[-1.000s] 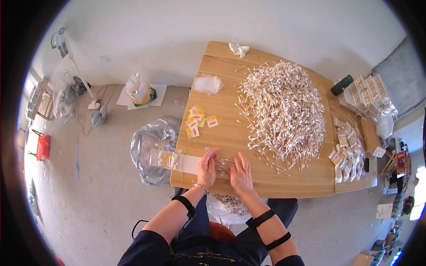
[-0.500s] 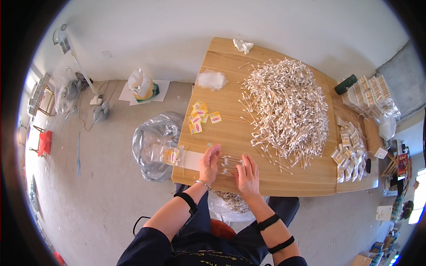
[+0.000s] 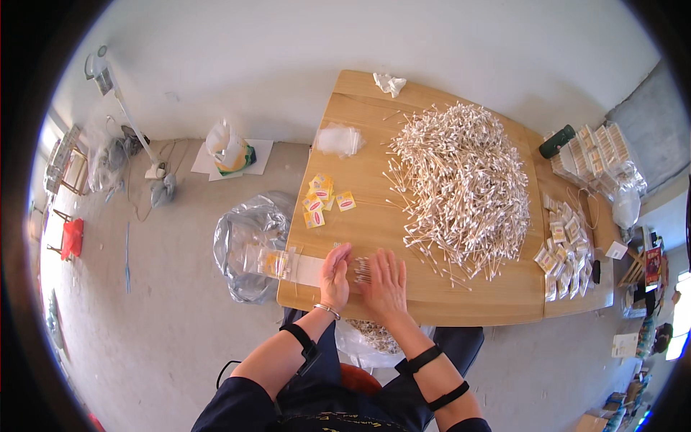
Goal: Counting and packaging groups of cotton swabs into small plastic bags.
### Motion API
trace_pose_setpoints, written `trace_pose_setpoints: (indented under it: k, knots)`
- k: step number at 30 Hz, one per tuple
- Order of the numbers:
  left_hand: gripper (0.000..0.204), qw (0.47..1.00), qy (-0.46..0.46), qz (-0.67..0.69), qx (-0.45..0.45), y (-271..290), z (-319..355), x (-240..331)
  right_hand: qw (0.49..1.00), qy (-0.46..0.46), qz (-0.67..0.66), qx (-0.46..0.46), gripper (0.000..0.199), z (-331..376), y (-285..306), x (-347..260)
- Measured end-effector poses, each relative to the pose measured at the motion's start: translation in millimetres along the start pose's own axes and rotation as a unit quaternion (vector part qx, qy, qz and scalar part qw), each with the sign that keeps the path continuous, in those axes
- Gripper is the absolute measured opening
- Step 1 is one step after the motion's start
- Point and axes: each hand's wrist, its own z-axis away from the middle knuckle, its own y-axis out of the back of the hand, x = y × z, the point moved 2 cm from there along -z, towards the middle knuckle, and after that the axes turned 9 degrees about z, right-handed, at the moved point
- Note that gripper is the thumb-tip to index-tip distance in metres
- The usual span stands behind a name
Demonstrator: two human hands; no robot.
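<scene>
A small row of cotton swabs lies on the wooden table near its front edge, between my hands. My right hand rests flat over the right part of the row, fingers stretched out, hiding much of it. Just left of the swabs, my left hand stands on edge with its fingers straight and its palm turned toward them. A white card lies left of that hand. Beyond my right hand is a large heap of cotton swabs.
Yellow printed cards and clear plastic bags lie on the table's left side. Filled packets hang at the left edge over a big clear bag. More packets and a dark green cylinder are at right.
My right hand has flattened from bent fingers and shifted left over the swabs, bringing the row closer to my left hand. My left hand has barely moved.
</scene>
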Motion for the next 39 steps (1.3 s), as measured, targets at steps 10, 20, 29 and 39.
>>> trace_pose_setpoints:
  k: [10, 20, 29, 39]
  knots:
    - [0.042, 0.998, -0.018, 0.029, 0.049, -10.8, 2.0, 6.6, 0.953, -0.091, -0.266, 0.117, 0.049, -5.1, -15.3, 20.5]
    - [0.050, 1.000, 0.008, 0.002, 0.027, -16.8, 9.1, 2.2, 0.847, -0.142, -0.470, 0.203, 0.040, -5.4, -23.9, 6.0]
    - [0.042, 0.998, 0.000, 0.042, 0.055, 2.3, -2.7, 8.4, 0.992, -0.026, -0.095, 0.078, 0.012, -27.3, 16.3, 16.2]
    - [0.037, 0.999, 0.015, 0.005, 0.046, 2.7, -2.5, 12.3, 0.999, 0.017, -0.041, -0.018, 0.007, -42.5, 20.9, 14.3]
